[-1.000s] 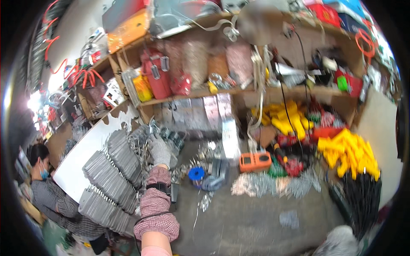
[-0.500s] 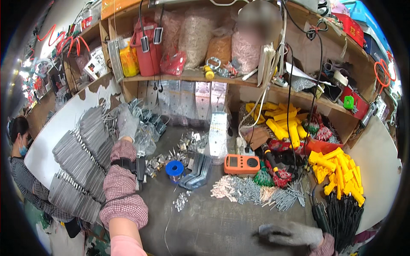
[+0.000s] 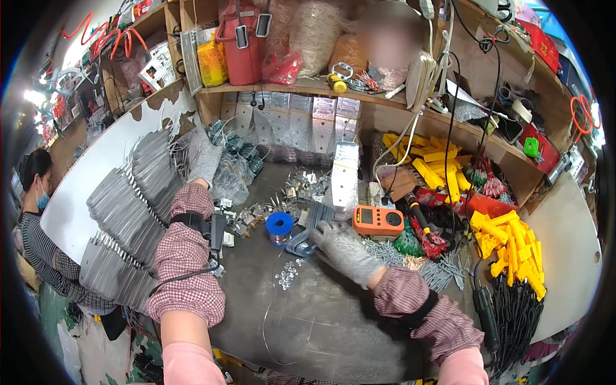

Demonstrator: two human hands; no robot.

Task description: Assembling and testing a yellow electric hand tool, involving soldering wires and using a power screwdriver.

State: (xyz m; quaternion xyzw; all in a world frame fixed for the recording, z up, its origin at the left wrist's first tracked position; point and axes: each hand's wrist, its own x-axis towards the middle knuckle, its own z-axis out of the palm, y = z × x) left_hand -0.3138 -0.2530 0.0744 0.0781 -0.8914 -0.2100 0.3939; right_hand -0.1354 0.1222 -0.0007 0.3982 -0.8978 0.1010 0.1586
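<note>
My left hand [image 3: 204, 157], in a grey glove, reaches to the back left among grey leads and clear plastic bags [image 3: 232, 179]. Its fingers are hidden there, so I cannot make out what they touch. In the middle of the bench, my gloved right hand [image 3: 348, 252] has its fingertips bent down onto the right side of a stack of bent metal plates [image 3: 301, 244], and they look closed on its edge. Just left of that stack stands a blue spool of wire [image 3: 279, 224]. Small metal pieces [image 3: 287, 274] lie scattered in front of the spool.
Fanned rows of grey leads [image 3: 122, 208] cover the left side. An orange meter [image 3: 378, 221] stands right of my right hand, near loose screws [image 3: 443, 273]. Yellow plastic housings with black cords [image 3: 513, 240] fill the right edge. A wooden shelf [image 3: 308, 88] spans the back.
My right hand has moved from the lower right of the bench up and left to the bent metal plates. My left hand stays among the grey leads. The whole view has shifted slightly.
</note>
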